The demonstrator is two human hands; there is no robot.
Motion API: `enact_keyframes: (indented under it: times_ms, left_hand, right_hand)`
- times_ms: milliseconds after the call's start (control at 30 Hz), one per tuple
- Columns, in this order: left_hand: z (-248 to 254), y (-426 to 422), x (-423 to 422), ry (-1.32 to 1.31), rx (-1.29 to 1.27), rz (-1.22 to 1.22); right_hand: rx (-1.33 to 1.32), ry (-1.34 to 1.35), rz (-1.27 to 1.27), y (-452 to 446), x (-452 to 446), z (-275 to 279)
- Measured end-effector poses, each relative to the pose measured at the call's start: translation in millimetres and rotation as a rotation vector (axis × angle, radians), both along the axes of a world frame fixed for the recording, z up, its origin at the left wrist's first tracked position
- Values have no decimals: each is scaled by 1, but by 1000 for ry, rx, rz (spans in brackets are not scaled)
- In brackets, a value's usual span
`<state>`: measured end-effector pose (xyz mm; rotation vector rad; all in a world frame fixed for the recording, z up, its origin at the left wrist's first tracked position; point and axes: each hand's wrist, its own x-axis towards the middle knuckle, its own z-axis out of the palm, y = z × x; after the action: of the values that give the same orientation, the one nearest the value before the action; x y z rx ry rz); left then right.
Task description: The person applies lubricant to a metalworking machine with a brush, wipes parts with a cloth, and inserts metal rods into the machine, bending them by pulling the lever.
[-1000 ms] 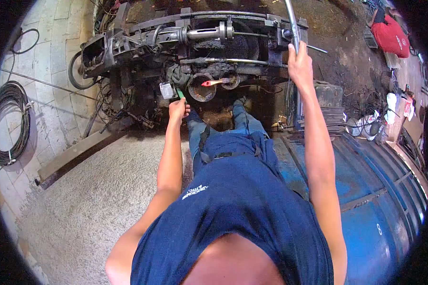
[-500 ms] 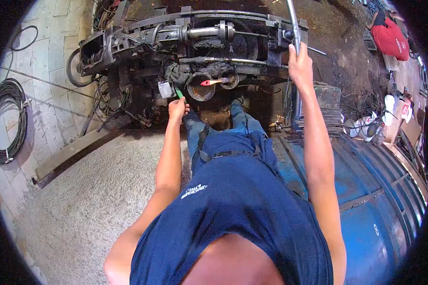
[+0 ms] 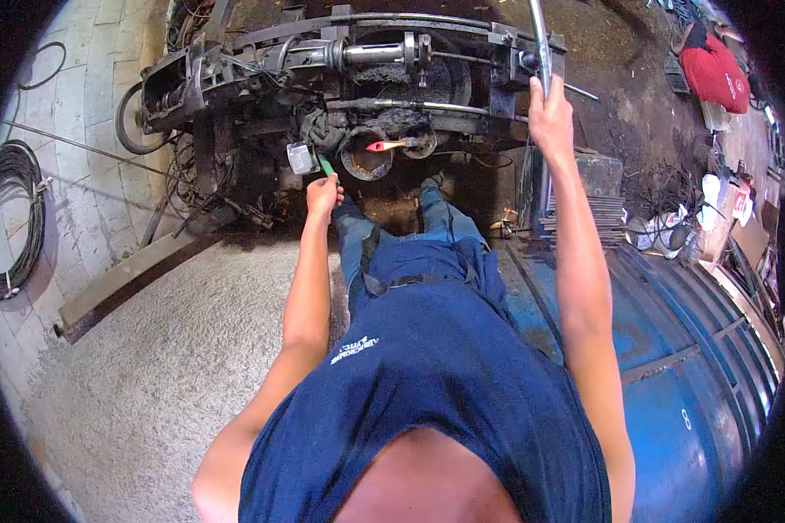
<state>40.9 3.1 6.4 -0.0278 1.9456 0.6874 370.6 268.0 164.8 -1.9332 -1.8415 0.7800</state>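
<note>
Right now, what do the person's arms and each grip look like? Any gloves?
The left arm and right arm are bare, with no sleeves, cables or markings visible. The left grip and right grip are ungloved hands. The dark blue top has white lettering.

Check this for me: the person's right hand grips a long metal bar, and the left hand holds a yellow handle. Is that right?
Not quite: the handle in the left hand is green, not yellow, as the head camera's view shows. The right hand does grip a long metal bar.
</note>
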Motion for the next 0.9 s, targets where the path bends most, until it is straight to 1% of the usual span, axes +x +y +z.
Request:
enact_keyframes:
  times_ms: [267, 367, 467, 533, 567, 633, 667, 700, 767, 800, 900]
  left_hand:
    - [1, -1, 1, 19, -4, -10]
    - [-6, -6, -2, 7, -35, -71]
    - [-9, -12, -2, -30, -6, -65]
    - [-9, -11, -2, -40, -100, -90]
    - [-12, -12, -2, -43, -102, -91]
    - [-44, -25, -8, -17, -138, -268]
    - [-72, -36, -12, 28, -82, -333]
    - [-80, -38, -8, 211, -66, -491]
    - [-96, -41, 0, 545, -106, -632]
    - [-80, -29, 6, 483, -143, -598]
    - [-83, -16, -9, 421, -285, -846]
  right_hand:
    - [1, -12, 6, 1, 1, 1]
    - [6, -33, 6, 0, 0, 1]
    - [-43, -25, -7, -1, -3, 5]
    - [-30, 5, -8, -1, -3, 3]
    - [-32, 2, -9, -1, -3, 2]
    - [27, -9, 6, -1, -3, -1]
    - [19, 0, 1, -2, -4, 0]
    - [10, 9, -5, -3, -5, 3]
    - [-4, -13, 2, 0, -1, -4]
    - [3, -22, 1, 0, 0, -6]
    - [-5, -13, -4, 0, -4, 1]
